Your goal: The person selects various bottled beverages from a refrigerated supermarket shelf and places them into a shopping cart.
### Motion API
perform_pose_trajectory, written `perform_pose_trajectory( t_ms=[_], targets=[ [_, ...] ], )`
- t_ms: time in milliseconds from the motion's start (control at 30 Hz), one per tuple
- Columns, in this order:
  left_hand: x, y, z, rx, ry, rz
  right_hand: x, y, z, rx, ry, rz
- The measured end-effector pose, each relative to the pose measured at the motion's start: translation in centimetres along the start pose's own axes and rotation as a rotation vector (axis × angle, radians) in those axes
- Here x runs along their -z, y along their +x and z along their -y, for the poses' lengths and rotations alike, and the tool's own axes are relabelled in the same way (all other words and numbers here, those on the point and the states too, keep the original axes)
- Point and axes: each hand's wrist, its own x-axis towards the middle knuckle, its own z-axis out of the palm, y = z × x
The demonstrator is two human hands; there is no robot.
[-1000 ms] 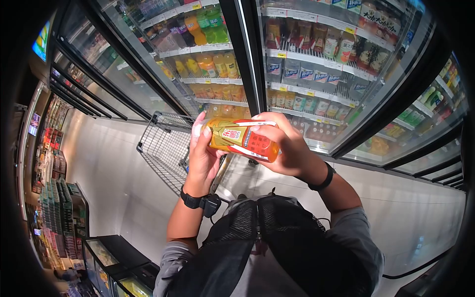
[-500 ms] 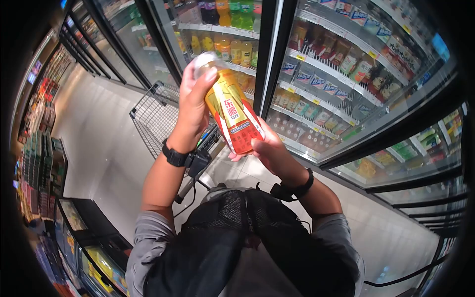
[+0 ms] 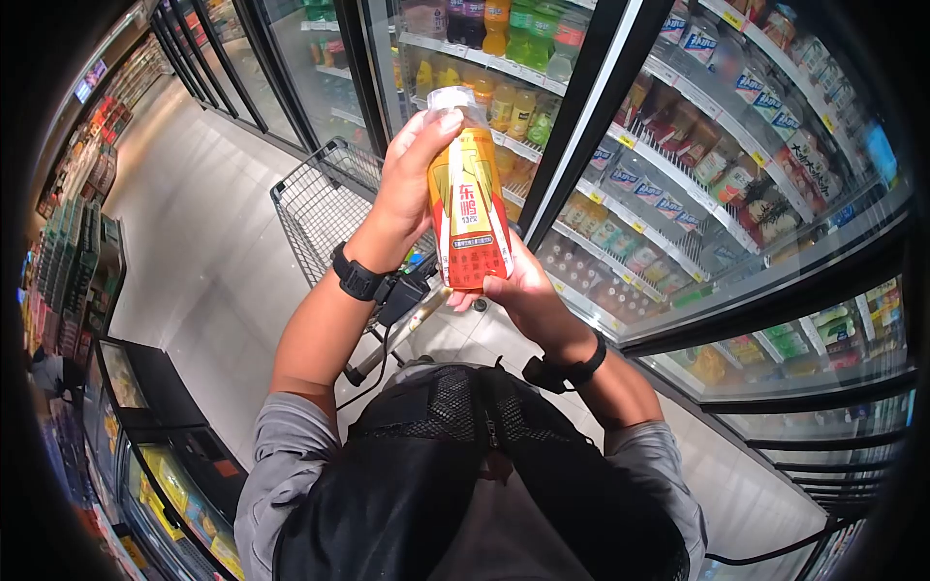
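Observation:
A bottled drink [image 3: 472,208] with a white cap and a yellow, red and white label is held up in front of me, its label facing me. My left hand [image 3: 412,174] is closed around its upper part, the thumb lying just under the cap. Lower down, my right hand [image 3: 523,295] grips the base, with the thumb on the front and fingertips showing beneath. The bottle stands almost upright in view, leaning slightly. Its back and most of my left fingers are hidden.
Behind the bottle stands a wire shopping cart [image 3: 325,208]. Glass-door fridges [image 3: 581,145] with shelves of drinks line the front and right. A chest freezer [image 3: 184,474] is at lower left. Stacked goods [image 3: 73,252] line the left side. A black backpack [image 3: 407,465] hangs on my chest.
The bottle has turned more upright and shifted slightly right and up in view, both hands still on it. The view of the fridges and cart has shifted too.

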Motion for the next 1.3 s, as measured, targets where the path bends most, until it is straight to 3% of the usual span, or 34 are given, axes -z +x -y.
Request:
perform_pose_trajectory(
  t_ms=[400,533,600,733,800,900,1000,1033,1300],
  targets=[
    [2.3,0.0,0.2,-0.019,0.081,-0.026,-0.2,1.1,-0.9,0.001,0.025,-0.008],
    [3.1,0.4,1.2,0.044,0.122,-0.087,-1.3,1.4,-0.7,0.155,-0.131,-0.219],
    [2.9,0.4,1.7,0.063,0.099,-0.205,-1.4,1.0,-0.2,0.161,-1.08,-0.432],
    [3.1,0.0,1.3,0.194,-0.038,-0.196,-1.7,0.7,-1.7,0.334,-1.26,-0.459],
    [3.1,-0.5,0.6,0.219,-0.021,-0.167,-1.4,0.5,-1.9,0.362,-1.233,-0.413],
    [2.5,-0.9,-0.3,0.24,-0.207,-0.008,0.1,0.3,-2.4,-0.005,-0.311,-0.231],
    [1.8,-1.2,-0.7,0.218,-0.235,0.063,-0.2,1.3,-2.3,0.027,-0.045,-0.063],
    [1.7,-1.4,-0.4,0.251,-0.275,0.07,-0.4,0.8,-1.8,-0.054,-0.02,-0.02],
    [1.2,-2.3,0.0,0.259,-0.274,0.048,-0.7,-0.2,-2.0,-0.051,-0.017,-0.044]
  ],
)
